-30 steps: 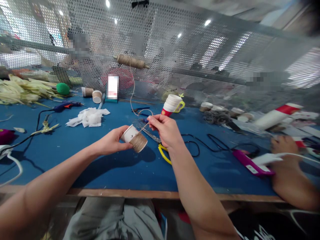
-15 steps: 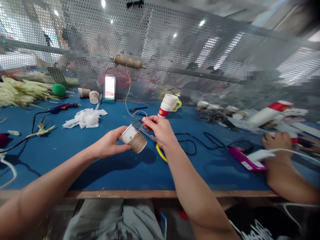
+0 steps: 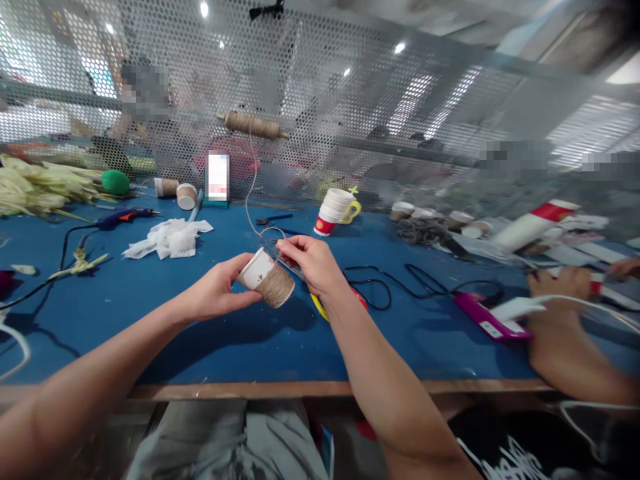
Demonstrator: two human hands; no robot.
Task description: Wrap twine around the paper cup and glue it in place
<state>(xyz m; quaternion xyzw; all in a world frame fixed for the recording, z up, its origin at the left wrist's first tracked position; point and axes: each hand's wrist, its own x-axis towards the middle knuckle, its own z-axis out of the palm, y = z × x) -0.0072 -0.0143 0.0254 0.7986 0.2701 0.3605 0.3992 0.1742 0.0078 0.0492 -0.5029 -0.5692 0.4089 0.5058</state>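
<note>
A white paper cup (image 3: 257,268), tilted on its side above the table, is held by its rim end in my left hand (image 3: 220,287). Brown twine (image 3: 276,285) is wound around its lower part. Close to the cup's upper side, my right hand (image 3: 313,263) pinches the twine between thumb and fingers. The strand loops back and rises to a twine spool (image 3: 253,125) on a rod at the mesh panel. Beneath my right hand lie scissors with yellow and red handles (image 3: 319,307), partly hidden by the wrist.
A stack of cups (image 3: 334,210) stands behind my hands. White cloth scraps (image 3: 170,238) and a glue gun (image 3: 117,217) lie left. A phone (image 3: 217,177) leans at the back. On the right are a purple power strip (image 3: 487,318), cables and a co-worker's hand (image 3: 560,285).
My right hand has shifted slightly left and lower, closer to the cup with the twine. The cup stays tilted in my left hand. More of the scissors' red handle shows.
</note>
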